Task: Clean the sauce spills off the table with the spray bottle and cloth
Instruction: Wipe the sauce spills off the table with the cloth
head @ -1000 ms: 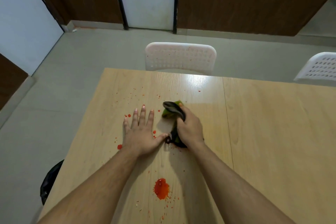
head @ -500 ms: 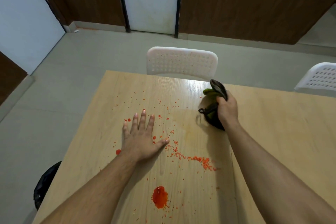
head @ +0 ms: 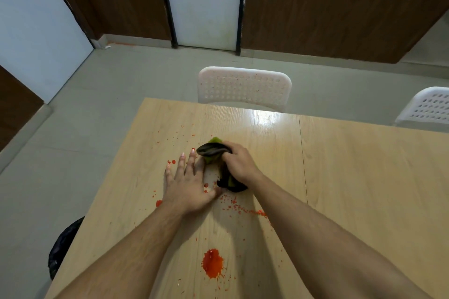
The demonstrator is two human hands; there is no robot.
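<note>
cloth [head: 224, 167], dark and green, bunched, is gripped by right hand [head: 239, 165] mid-table [head: 364, 177]. left hand [head: 187, 184] is laid flat, fingers spread, beside it. red sauce blob [head: 212, 263] sits toward near edge; right half bare.

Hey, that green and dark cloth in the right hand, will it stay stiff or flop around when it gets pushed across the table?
Probably floppy: the cloth bunches and folds under the right hand. Likely light too, since one hand's grip gathers it. It may smear the sauce spots.
</note>
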